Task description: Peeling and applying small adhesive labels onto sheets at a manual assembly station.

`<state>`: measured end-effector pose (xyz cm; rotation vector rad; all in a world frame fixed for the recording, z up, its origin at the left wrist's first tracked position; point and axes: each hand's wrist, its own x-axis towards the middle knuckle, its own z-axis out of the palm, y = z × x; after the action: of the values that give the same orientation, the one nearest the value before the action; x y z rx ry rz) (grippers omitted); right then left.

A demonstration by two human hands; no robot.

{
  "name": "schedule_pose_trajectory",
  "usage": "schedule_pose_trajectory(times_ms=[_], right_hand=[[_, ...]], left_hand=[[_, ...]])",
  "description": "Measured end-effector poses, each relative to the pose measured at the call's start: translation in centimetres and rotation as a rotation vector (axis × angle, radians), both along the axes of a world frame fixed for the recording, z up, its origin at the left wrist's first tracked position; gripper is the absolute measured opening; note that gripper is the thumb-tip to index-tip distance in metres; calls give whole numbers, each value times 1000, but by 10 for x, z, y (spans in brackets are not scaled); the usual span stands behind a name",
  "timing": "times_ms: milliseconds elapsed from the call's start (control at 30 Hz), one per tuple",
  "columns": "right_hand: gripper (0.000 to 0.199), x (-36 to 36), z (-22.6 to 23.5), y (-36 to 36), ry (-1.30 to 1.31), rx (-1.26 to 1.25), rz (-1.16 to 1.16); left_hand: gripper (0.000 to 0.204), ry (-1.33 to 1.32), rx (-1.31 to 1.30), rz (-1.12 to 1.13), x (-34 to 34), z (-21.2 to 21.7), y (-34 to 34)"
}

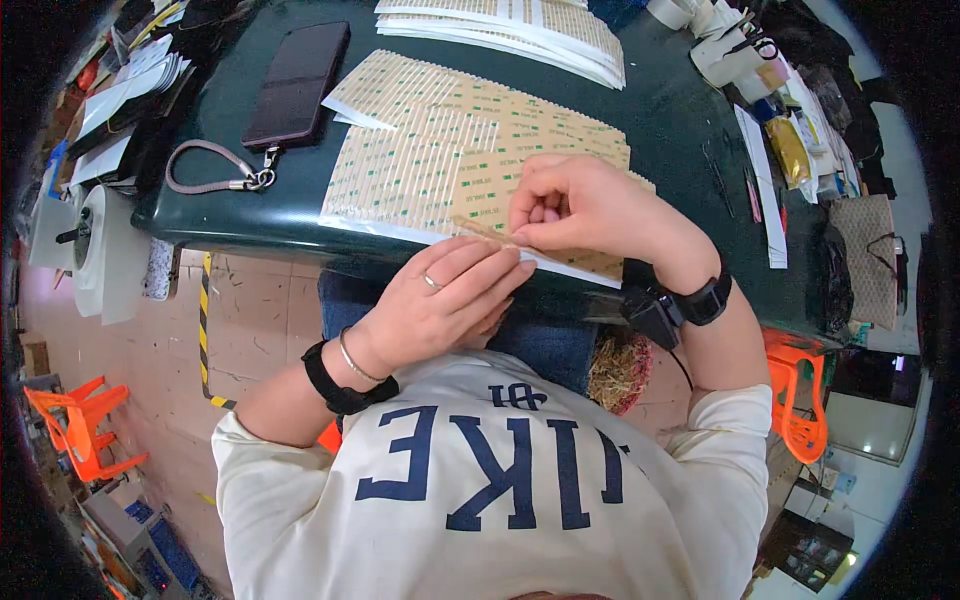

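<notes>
A tan adhesive-backed sheet [395,175] with green print and rows of narrow pale strips lies at the table's front edge, another sheet partly under it. My left hand [435,295] is closed over the sheet's near edge, fingertips on top and thumb mostly hidden below. Right of it, my right hand [590,210] pinches thumb against forefinger at the same edge, other fingers curled. A thin tan paper strip [472,228] sticks up between the two hands, its lower end at the right fingertips. Plain tan backing shows beside the right hand.
A stack of similar sheets [520,45] lies at the far side of the dark green table [675,130]. A phone [295,85] with a wrist strap [205,160] is at left. Tweezers [718,180] and a white strip [762,190] lie at right. A basket of tan scraps [618,372] stands below the table.
</notes>
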<state>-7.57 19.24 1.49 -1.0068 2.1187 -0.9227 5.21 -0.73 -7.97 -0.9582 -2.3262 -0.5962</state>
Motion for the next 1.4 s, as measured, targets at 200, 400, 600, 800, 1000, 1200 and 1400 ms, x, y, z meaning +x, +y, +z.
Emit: schedule_pose_trajectory(times_ms=[200,400,600,800,1000,1200,1400], right_hand=[[8,-2,1,1,-23,-7,-12],[8,2,-1,3,50,-9,-35],[9,1,0,4,55,-27,-48],[10,4,-3,4,90,-17,-30],[10,1,-6,12,-35,-84,-136],[9,7,-3,24,257,-166,97],[9,6,0,18,92,-47,14]], left_hand=[[52,23,13,0,0,-1,1],[51,-9,-6,18,2,0,3],[53,21,15,20,1,1,3],[55,-29,47,31,3,1,3],[54,-25,63,22,3,3,3],[54,-22,-13,7,2,3,-1],[55,41,7,-86,-5,1,13]])
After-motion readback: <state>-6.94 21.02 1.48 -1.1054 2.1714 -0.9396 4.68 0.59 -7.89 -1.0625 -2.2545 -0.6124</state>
